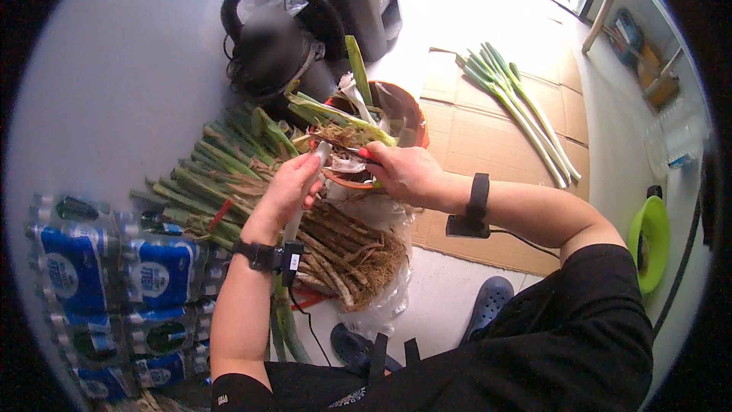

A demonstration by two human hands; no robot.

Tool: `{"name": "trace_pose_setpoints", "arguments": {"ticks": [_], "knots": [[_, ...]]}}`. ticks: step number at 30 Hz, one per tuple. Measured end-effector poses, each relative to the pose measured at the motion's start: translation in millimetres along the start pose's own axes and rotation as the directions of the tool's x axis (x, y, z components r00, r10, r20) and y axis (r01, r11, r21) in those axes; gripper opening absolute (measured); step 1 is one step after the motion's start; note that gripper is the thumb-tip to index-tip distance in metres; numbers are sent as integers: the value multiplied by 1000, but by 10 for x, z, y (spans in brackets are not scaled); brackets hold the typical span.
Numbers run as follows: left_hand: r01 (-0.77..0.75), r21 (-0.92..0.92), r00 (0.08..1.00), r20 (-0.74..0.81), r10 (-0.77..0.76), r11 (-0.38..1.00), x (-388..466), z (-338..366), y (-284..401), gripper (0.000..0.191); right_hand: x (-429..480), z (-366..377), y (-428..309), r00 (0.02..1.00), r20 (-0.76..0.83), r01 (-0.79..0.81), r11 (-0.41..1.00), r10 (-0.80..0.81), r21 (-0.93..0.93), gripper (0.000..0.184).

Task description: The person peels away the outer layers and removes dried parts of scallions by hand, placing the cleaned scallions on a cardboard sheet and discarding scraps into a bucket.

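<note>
My left hand (290, 189) grips a large green onion (293, 226) around its white stalk. The white end points up past the thumb, and green leaves (286, 320) hang below my wrist. In my right hand (407, 171) is a small knife (366, 154) with a red and black handle. Its blade points left, close to the stalk's white end; whether they touch I cannot tell. Just beyond both hands stands an orange-brown bucket (424, 126) holding roots, peeled skins and leaf scraps (343, 131). A large pile of untrimmed green onions (337, 240), roots caked in soil, lies under my left forearm.
Several trimmed green onions (523, 109) lie on flattened cardboard (446, 154) at the right. Shrink-wrapped bottle packs (163, 274) stand at the left. Behind the bucket are a black-hosed vacuum cleaner (280, 40) and a grey bin (354, 0). A green basin (655, 246) leans at the far right.
</note>
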State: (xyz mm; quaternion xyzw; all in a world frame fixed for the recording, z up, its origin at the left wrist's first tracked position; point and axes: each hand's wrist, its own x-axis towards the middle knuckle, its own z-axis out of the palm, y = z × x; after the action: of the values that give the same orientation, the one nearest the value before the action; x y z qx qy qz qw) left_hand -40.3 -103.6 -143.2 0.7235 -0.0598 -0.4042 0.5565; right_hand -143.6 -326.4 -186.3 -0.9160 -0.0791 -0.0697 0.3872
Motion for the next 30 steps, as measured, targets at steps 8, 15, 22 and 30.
{"name": "trace_pose_setpoints", "arguments": {"ticks": [8, 15, 22, 30], "knots": [[-221, -13, 972, -90, 219, 975, -430, 35, 542, 33, -81, -37, 152, 989, 43, -137, 986, 142, -94, 21], [-206, 207, 969, -90, 229, 956, -586, -123, 474, 39, 239, -712, -7, 966, -235, -128, 988, 104, -90, 22], [-204, 98, 978, 73, 197, 974, -742, -24, 611, 40, -510, -505, 1654, 877, -281, -470, 815, 390, -338, 26], [-162, 37, 960, 239, 148, 986, -649, 120, 576, 43, -189, -548, 1135, 832, 383, -181, 849, 402, -497, 35]]}}
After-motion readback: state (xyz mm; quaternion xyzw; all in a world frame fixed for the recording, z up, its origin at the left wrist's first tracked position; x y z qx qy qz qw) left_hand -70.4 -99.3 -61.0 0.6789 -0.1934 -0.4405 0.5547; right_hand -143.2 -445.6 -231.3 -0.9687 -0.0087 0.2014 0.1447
